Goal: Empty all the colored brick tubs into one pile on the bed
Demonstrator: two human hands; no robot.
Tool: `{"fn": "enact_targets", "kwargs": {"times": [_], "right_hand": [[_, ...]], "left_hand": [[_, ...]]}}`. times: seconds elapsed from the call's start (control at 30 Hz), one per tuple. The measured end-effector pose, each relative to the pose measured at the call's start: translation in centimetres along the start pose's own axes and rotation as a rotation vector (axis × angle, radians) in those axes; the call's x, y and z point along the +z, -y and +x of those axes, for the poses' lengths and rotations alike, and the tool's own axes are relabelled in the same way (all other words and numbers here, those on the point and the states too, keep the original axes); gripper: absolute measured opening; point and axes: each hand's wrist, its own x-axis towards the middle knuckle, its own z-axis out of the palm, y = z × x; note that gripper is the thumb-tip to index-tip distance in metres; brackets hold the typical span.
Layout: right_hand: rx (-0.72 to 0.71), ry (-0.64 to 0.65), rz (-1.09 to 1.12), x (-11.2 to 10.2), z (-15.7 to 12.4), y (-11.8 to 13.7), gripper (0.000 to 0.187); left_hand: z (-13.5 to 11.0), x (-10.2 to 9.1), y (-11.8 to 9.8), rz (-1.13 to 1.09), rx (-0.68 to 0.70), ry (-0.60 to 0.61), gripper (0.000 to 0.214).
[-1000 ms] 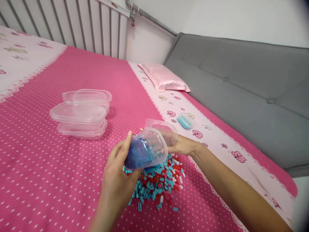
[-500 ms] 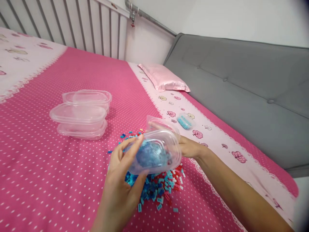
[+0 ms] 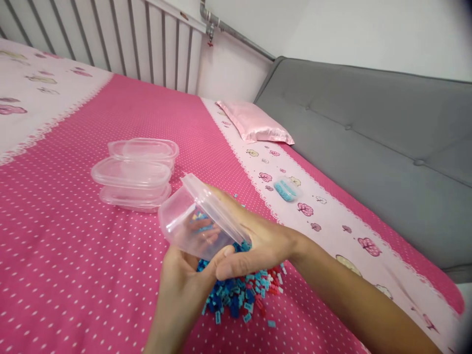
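A clear plastic container [image 3: 180,221] is tipped on its side above a pile of small blue, light-blue, red and white plastic pieces [image 3: 236,290]. My left hand [image 3: 188,275] grips it from below and the near side, its fingers visible through the clear wall. My right hand [image 3: 265,241] is closed over the rim side, where a clear lid [image 3: 210,196] lies against the container's mouth. Both thumbs meet near the lower edge. Some blue and yellow pieces show through the plastic; whether they are inside or behind it, I cannot tell.
Several clear containers [image 3: 132,172] stand grouped on the pink dotted bedsheet [image 3: 66,246] to the left. A small container with light-blue pieces [image 3: 285,190] sits to the right. Farther back are a pink pillow [image 3: 254,120] and a grey headboard [image 3: 368,113].
The container has turned from facing me to lying on its side, open end rightward. My right hand has come from behind it to grip the rim side with the lid.
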Motion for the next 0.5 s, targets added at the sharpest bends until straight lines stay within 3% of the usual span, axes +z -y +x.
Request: {"fn": "enact_targets", "kwargs": {"times": [0.13,0.27,0.4,0.5], "right_hand": [[-0.078,-0.056,-0.158,0.8,2.0,1.2,0.086],[-0.123,-0.05,-0.25,2.4,5.0,3.1,0.079],[-0.247,0.146,-0.518,5.4,9.7,2.9,0.081],[-0.077,0.218,-0.676,7.8,12.6,0.9,0.085]], "left_hand": [[0.2,-0.5,0.2,0.105,0.072,-0.065,0.069],[0.1,-0.8,1.3,0.203,0.033,-0.145,0.062],[0.0,-1.3,2.3,0.231,-0.011,-0.144,0.041],[0.7,-1.8,2.5,0.233,-0.032,-0.139,0.032]]}}
